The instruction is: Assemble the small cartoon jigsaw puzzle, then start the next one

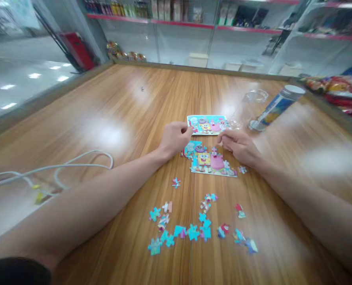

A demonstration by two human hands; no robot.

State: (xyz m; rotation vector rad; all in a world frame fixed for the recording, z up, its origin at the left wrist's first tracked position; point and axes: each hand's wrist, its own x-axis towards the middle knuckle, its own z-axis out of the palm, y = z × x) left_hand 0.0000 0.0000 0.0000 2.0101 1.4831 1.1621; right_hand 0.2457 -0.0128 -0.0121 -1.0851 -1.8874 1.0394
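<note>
A partly assembled cartoon jigsaw (211, 161) lies on the wooden table (128, 118). Just behind it lies a small printed reference picture (208, 124). My left hand (174, 138) rests at the puzzle's upper left corner, fingers curled, touching the near edge of the picture; I cannot make out anything in its fingers. My right hand (239, 147) sits at the puzzle's upper right, fingers pinched together, perhaps on a piece too small to name. Several loose puzzle pieces (190, 229) are scattered nearer to me, mostly turquoise.
A clear plastic tube (247, 109) and a lidded printed tube (278, 105) lie on their sides at the back right. White cables (60, 168) loop on the left. Colourful packets (339, 93) sit at the right edge. Shelves with goods stand behind the table.
</note>
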